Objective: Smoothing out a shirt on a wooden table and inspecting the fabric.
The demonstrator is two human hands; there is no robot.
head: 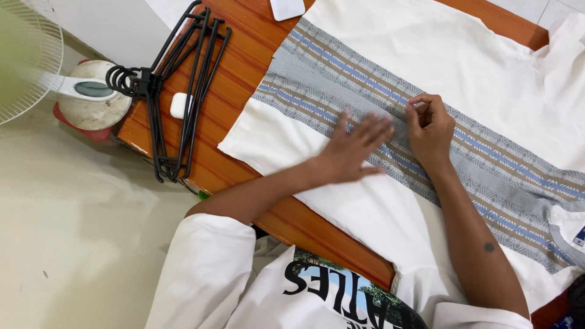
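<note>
A cream shirt (pixel 426 55) with a grey, blue and tan patterned band (pixel 341 76) down its middle lies flat on a wooden table (pixel 244 49). My left hand (pixel 356 146) rests flat on the patterned band, fingers spread. Just to its right, my right hand (pixel 429 128) has its fingers curled and pinches the fabric of the band. The two hands lie close together, a few centimetres apart. The shirt's grey collar (pixel 563 222) shows at the right edge.
A stack of black hangers (pixel 177 91) lies on the table's left end, over a small white bar (pixel 178 105). A white object (pixel 286 7) sits at the top edge. A standing fan (pixel 30 61) is on the floor at left.
</note>
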